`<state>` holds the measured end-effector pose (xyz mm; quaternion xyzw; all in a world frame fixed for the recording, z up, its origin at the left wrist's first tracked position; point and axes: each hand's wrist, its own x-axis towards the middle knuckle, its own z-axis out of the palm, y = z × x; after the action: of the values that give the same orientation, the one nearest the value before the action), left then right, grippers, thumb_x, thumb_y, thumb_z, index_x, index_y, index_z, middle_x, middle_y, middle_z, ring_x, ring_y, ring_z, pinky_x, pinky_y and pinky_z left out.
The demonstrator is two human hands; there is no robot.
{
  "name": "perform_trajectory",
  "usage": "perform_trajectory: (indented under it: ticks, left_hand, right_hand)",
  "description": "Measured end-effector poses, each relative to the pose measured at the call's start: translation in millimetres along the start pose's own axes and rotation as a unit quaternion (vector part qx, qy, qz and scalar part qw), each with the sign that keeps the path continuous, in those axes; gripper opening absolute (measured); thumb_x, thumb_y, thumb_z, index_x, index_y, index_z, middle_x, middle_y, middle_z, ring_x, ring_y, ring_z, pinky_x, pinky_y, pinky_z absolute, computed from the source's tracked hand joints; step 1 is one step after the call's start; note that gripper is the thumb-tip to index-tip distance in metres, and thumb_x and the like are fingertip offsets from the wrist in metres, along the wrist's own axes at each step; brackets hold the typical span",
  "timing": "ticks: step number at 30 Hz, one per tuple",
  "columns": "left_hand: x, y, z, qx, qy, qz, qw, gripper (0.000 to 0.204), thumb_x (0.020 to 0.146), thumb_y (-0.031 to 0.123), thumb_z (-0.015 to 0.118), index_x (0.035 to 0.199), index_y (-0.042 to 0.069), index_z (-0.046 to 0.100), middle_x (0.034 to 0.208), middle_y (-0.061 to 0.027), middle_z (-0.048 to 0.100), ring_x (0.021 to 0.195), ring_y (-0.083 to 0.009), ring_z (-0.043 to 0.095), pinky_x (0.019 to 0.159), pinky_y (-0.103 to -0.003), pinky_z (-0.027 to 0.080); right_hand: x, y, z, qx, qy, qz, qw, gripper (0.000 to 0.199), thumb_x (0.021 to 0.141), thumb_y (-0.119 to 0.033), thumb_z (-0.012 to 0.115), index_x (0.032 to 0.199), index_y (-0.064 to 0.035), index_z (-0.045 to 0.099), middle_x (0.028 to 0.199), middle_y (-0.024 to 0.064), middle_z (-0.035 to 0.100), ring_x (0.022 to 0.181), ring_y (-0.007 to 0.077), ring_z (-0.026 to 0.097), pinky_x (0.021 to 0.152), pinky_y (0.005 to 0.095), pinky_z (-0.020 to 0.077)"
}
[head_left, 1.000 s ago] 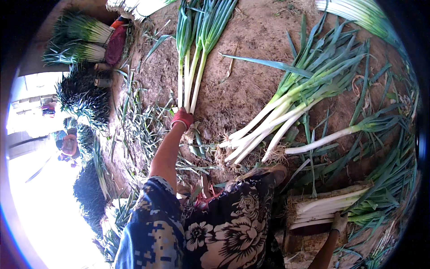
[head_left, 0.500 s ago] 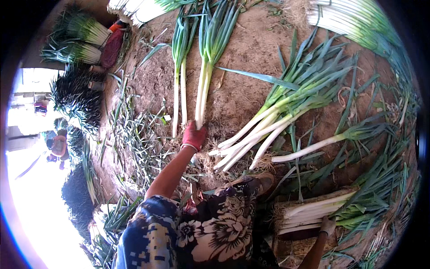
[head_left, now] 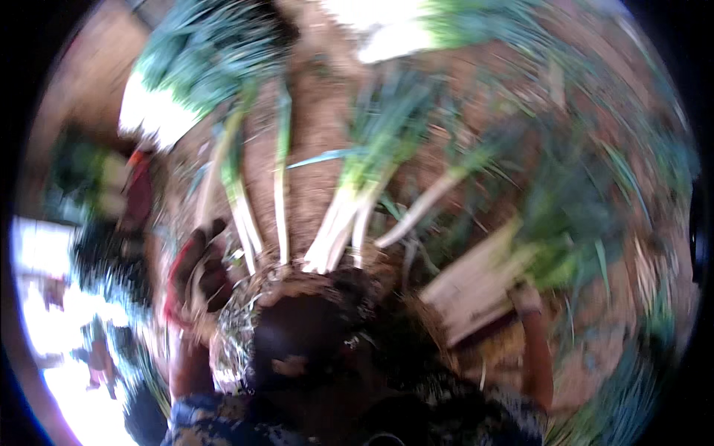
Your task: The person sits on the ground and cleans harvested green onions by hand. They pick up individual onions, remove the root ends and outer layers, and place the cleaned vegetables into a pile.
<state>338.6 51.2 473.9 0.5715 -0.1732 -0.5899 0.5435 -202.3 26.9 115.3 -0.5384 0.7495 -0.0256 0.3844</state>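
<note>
The view is smeared by motion. My left hand, in a red glove with a dark palm, is at the left. Its fingers are closed around the lower end of a long white-stemmed green onion, whose leaves point away from me. My right hand is at the right, its fingers closed on the near side of a thick row of green onions. That row lies in a low holder with a dark red edge. Straight ahead lies a loose pile of green onions, roots toward me.
Single green onions lie left of the pile, and another lies to its right. Large bundles stand at the far left, with a white-stemmed bundle at the far edge. Loose leaves litter the soil at the right.
The view has swung and blurred. My left hand has moved left, with a green onion now angled up from it. My right hand stays at the row in the holder.
</note>
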Motion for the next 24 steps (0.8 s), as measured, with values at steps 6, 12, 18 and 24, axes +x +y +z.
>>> perform_trajectory:
  ticks: [6, 12, 18, 24]
  left_hand:
    - [-52, -62, 74, 0.075, 0.005, 0.049, 0.996, 0.040, 0.096, 0.027, 0.049, 0.128, 0.003, 0.045, 0.068, 0.0040, 0.049, 0.045, -0.0067, 0.042, 0.038, -0.022, 0.034]
    - [-79, -186, 109, 0.387, -0.125, 0.049, 0.912, 0.040, 0.088, 0.017, 0.058, 0.124, 0.003, 0.048, 0.092, -0.0083, 0.059, 0.078, -0.0162, 0.056, 0.069, -0.028, 0.046]
    - [-56, -327, 84, 0.493, -0.337, 0.179, 0.782, 0.042, 0.087, 0.018, 0.062, 0.124, 0.002, 0.049, 0.092, -0.0204, 0.063, 0.082, -0.0260, 0.064, 0.071, -0.036, 0.050]
    - [-50, -321, 128, 0.514, -0.403, -0.004, 0.757, 0.043, 0.084, 0.018, 0.066, 0.121, 0.002, 0.052, 0.092, -0.0140, 0.065, 0.081, -0.0175, 0.060, 0.072, -0.032, 0.049]
  right_hand:
    - [-53, -122, -33, 0.413, 0.029, -0.084, 0.907, 0.051, 0.087, -0.039, 0.052, 0.113, 0.0046, 0.055, 0.092, 0.0104, 0.061, 0.090, 0.0171, 0.058, 0.076, 0.0315, 0.0481]
    - [-87, -186, -87, 0.767, -0.127, -0.223, 0.588, 0.071, 0.086, -0.052, 0.057, 0.134, -0.0039, 0.035, 0.126, 0.0243, 0.048, 0.110, 0.0365, 0.054, 0.094, 0.0481, 0.0451]
    - [-61, -123, -169, 0.756, 0.290, -0.132, 0.572, 0.049, 0.079, -0.019, 0.066, 0.119, 0.0026, 0.048, 0.088, 0.0120, 0.060, 0.070, 0.0203, 0.060, 0.056, 0.0350, 0.0501]
    - [-19, 26, -128, 0.618, 0.468, -0.020, 0.631, 0.027, 0.080, -0.023, 0.060, 0.091, 0.0009, 0.061, 0.069, 0.0068, 0.058, 0.050, 0.0154, 0.052, 0.044, 0.0298, 0.0411]
